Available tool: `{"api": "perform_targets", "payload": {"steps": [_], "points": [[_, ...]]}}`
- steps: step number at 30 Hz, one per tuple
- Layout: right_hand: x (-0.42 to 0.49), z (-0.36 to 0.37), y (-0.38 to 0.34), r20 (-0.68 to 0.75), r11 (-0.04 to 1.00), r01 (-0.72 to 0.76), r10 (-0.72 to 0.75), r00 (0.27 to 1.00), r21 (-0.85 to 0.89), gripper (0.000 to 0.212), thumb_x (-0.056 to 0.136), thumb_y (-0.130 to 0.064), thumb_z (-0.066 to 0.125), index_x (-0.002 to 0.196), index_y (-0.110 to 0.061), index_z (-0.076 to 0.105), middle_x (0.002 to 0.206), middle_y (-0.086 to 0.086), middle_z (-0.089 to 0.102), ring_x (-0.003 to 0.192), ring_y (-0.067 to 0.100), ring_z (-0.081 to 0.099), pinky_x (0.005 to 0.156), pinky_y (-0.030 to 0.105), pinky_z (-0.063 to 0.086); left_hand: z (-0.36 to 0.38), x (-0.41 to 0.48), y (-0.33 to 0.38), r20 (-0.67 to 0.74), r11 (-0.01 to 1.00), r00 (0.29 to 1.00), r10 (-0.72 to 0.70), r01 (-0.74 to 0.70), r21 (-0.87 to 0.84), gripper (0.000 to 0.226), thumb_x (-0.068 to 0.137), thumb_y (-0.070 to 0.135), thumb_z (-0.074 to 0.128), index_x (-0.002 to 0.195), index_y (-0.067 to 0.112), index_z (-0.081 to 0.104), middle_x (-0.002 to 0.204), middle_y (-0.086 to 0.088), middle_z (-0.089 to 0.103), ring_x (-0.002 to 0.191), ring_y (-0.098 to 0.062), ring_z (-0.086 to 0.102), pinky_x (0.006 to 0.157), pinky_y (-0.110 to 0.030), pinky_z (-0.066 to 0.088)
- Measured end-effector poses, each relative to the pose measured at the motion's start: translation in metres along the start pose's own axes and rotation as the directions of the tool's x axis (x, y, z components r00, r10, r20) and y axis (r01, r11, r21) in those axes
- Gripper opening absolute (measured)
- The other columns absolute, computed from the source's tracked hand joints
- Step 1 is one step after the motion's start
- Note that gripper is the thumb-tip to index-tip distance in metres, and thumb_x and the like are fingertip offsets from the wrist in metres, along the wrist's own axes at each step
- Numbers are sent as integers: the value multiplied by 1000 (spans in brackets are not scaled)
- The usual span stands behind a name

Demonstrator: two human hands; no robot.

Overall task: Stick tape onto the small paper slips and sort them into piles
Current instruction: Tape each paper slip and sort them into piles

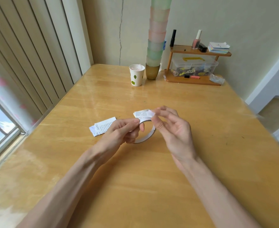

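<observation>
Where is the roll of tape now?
Head view: the roll of tape is mid-table in the left hand, right of a pile of slips; the right hand pinches a white piece beyond it.

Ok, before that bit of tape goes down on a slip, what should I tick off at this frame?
1. Left hand grips the roll: ok.
2. Right hand pinches the tape piece at its fingertips: ok.
3. Tape piece torn free of the roll: cannot tell, the spot is blurred.
4. A slip is within reach: ok, the far slips lie just behind the roll.
5. Tape piece already touching those slips: cannot tell.
6. Left pile lies apart from both hands: ok.
</observation>
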State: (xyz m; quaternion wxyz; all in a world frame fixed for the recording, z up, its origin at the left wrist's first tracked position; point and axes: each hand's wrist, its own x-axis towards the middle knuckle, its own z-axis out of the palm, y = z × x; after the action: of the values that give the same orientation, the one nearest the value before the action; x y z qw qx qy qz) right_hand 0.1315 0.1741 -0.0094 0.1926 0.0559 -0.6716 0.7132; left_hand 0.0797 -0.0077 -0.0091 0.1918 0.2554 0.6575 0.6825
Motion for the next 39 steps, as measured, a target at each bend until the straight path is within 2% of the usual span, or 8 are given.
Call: {"api": "perform_targets", "payload": {"steps": [4, 12, 16, 20, 23, 30, 35, 39], "points": [[1, -6, 1, 46, 985, -20, 28, 999, -174, 33, 91, -13, 79, 123, -24, 74, 118, -4, 75, 117, 13, 68, 98, 29, 52, 2, -1, 2, 7, 999, 1000, -20, 21, -30, 35, 107, 31, 45, 84, 17, 68, 62, 7, 25, 58, -14, 21, 58, -22, 27], [-2, 2, -4, -10, 995, -100, 100, 995, 6, 34, 85, -2, 80, 114, -21, 75, 97, 9, 79, 92, 17, 74, 87, 21, 54, 7, -8, 14, 260, 903, 943, -205, 285, -322, 46, 106, 42, 38, 82, 16, 68, 44, 9, 29, 39, -5, 20, 47, -19, 26], [-5, 8, -5, 18, 984, -151, 150, 989, 96, 35, 86, -3, 78, 117, -20, 74, 94, 7, 78, 92, 16, 73, 88, 22, 54, 13, -11, 19, 238, 804, 934, -268, 353, -479, 39, 92, 38, 55, 74, 13, 78, 48, 5, 50, 36, -4, 47, 41, -16, 41], [-6, 11, -6, 23, 978, -172, 171, 985, 114, 35, 88, -2, 77, 117, -22, 74, 94, 4, 78, 92, 19, 74, 92, 30, 56, 15, -11, 16, 434, 761, 884, -174, 400, -510, 52, 92, 53, 58, 98, 7, 83, 67, -1, 71, 56, -10, 68, 56, -18, 54], [-6, 10, -6, 33, 979, -181, 179, 983, 95, 37, 88, -3, 77, 121, -19, 72, 99, 8, 79, 99, 23, 75, 96, 33, 56, 19, -10, 12, 351, 857, 918, -184, 325, -400, 55, 101, 42, 37, 86, 15, 83, 56, 2, 61, 44, -9, 56, 53, -20, 46], [-3, 6, -4, -19, 981, -184, 186, 982, 55, 31, 94, -7, 75, 121, -22, 75, 114, 4, 77, 114, 17, 70, 97, 26, 52, 24, -2, 2, 153, 953, 983, -97, 137, -272, 46, 109, 35, 40, 83, 15, 72, 55, 7, 39, 48, -9, 33, 57, -26, 22], [-2, 1, -2, -83, 976, -215, 216, 973, 16, 26, 94, -2, 64, 106, -19, 79, 106, 2, 77, 103, 17, 68, 101, 31, 51, 24, -4, 1, -41, 998, 997, 68, -68, 9, 23, 102, 31, 63, 119, 23, 76, 64, -10, 25, 60, -21, 25, 57, -33, 21], [-1, 0, -3, -118, 972, -236, 235, 965, 6, 24, 85, -14, 64, 103, -16, 80, 104, 2, 76, 99, 11, 67, 96, 32, 50, 23, -4, 1, -98, 995, 991, 96, -93, 37, 40, 100, 25, 62, 139, 33, 65, 70, -17, 22, 65, -26, 22, 61, -35, 23]]}}
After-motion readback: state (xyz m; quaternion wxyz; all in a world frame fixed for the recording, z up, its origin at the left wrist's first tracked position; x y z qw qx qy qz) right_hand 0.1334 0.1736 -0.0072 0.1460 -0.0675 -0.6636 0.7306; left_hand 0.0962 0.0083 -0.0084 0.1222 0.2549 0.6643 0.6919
